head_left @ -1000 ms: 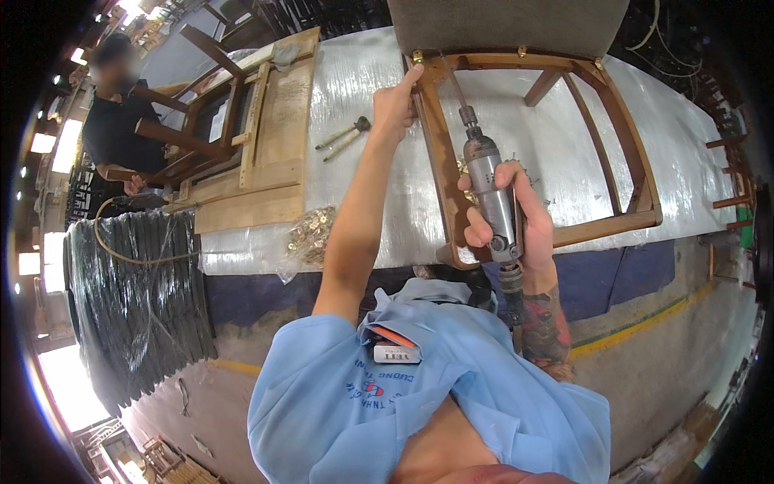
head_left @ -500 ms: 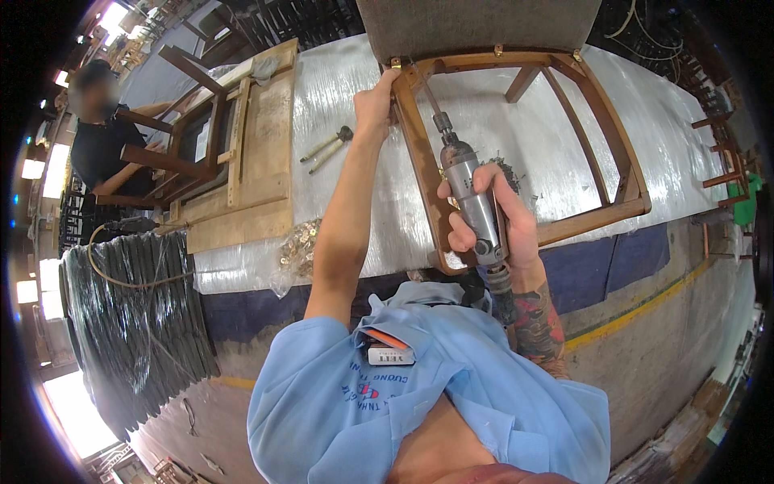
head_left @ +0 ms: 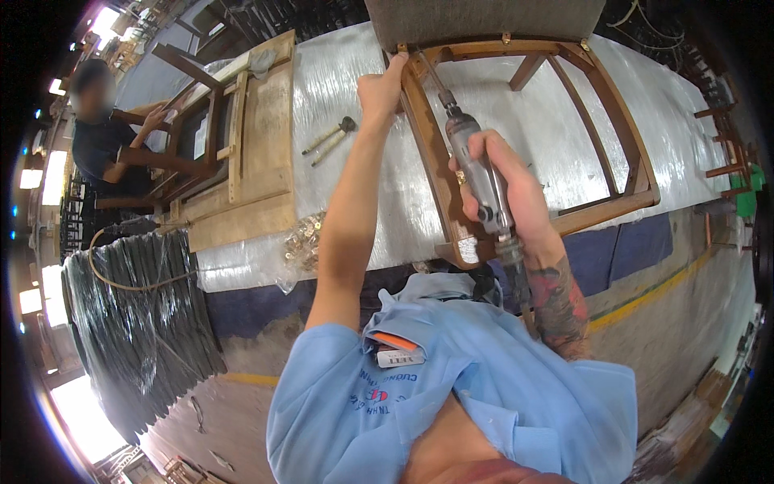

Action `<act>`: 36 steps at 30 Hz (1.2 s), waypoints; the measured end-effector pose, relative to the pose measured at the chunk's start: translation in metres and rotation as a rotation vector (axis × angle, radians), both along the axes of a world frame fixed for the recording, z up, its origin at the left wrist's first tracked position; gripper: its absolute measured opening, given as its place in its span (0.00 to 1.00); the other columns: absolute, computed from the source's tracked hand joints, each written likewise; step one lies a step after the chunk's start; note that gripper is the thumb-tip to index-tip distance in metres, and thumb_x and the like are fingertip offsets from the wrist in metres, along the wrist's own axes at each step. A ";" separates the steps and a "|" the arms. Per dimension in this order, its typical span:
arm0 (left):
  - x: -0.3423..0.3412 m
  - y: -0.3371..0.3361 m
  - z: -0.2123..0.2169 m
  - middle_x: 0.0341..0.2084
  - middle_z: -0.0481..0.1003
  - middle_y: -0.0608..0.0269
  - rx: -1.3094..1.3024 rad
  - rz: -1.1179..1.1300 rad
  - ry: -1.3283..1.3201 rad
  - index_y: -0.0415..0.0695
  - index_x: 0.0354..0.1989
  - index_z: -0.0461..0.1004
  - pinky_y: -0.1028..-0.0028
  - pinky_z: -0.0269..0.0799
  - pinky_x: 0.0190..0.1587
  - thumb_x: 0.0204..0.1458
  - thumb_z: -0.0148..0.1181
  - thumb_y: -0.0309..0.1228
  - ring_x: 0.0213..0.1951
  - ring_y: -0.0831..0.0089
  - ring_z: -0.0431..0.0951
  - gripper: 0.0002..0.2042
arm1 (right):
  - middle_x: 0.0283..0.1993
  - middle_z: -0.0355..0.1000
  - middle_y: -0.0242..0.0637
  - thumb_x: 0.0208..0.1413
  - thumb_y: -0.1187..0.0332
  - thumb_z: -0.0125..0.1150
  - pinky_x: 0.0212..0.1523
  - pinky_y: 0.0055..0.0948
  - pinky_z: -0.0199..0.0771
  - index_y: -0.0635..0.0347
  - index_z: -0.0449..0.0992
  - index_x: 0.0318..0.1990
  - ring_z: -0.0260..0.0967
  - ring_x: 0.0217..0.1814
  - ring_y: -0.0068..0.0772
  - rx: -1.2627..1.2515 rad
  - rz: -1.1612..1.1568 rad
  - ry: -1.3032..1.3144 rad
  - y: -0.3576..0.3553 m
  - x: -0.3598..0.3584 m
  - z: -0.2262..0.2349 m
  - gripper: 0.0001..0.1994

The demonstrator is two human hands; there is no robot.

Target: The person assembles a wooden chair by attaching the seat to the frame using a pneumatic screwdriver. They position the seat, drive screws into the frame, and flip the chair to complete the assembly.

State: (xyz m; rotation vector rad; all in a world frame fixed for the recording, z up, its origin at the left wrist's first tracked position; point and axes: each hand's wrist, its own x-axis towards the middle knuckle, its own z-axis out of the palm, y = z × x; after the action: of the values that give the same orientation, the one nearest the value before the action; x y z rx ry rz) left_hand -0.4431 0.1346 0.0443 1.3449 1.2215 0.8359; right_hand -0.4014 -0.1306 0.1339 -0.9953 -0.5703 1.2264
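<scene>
A brown wooden chair frame (head_left: 451,194) lies on the table, its grey upholstered panel (head_left: 484,20) standing at the far side. Small brass brackets (head_left: 506,38) sit along the frame's far rail. My left hand (head_left: 380,93) is closed around the frame's far left corner, thumb beside a brass bracket (head_left: 403,48). Wrapped round the body of a metal air screwdriver (head_left: 476,157) is my right hand (head_left: 516,185). The driver's long bit (head_left: 431,73) points away from me to that same corner; its tip contact is too small to tell.
Left of my left forearm lie a two-handled tool (head_left: 329,141) and a bag of brass pieces (head_left: 305,240). White plastic film (head_left: 387,202) covers the table. Farther left, a co-worker (head_left: 101,133) handles another chair frame (head_left: 214,129) on a wooden board (head_left: 270,161). A hose (head_left: 121,280) hangs there.
The whole view has shifted slightly. My left hand keeps its hold at the corner, and the screwdriver stays pointed there. The co-worker's hand has risen along the other frame.
</scene>
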 end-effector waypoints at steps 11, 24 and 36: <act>0.003 0.006 -0.003 0.21 0.77 0.41 0.047 0.012 0.119 0.23 0.18 0.75 0.61 0.74 0.37 0.39 0.68 0.54 0.27 0.60 0.79 0.34 | 0.36 0.71 0.37 0.69 0.52 0.43 0.12 0.17 0.65 0.51 0.67 0.40 0.68 0.16 0.20 -0.125 0.037 -0.111 0.037 0.013 0.003 0.14; 0.003 -0.001 -0.001 0.16 0.74 0.46 0.043 0.036 0.038 0.22 0.16 0.72 0.62 0.71 0.33 0.42 0.67 0.51 0.24 0.66 0.74 0.33 | 0.36 0.70 0.36 0.70 0.54 0.40 0.12 0.15 0.65 0.50 0.66 0.39 0.68 0.16 0.18 -0.144 0.054 -0.141 0.050 0.015 0.007 0.13; 0.005 -0.007 -0.004 0.09 0.64 0.60 0.077 0.062 -0.045 0.29 0.08 0.64 0.63 0.63 0.22 0.45 0.68 0.50 0.17 0.73 0.63 0.33 | 0.33 0.70 0.32 0.70 0.53 0.40 0.14 0.17 0.63 0.52 0.66 0.37 0.68 0.16 0.20 -0.168 0.059 -0.182 0.061 0.015 0.008 0.15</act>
State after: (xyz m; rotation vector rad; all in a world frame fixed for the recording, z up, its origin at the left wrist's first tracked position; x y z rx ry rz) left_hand -0.4384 0.1275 0.0406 1.3484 1.2121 0.9607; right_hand -0.3867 -0.0692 0.1415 -1.2486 -0.6498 1.2586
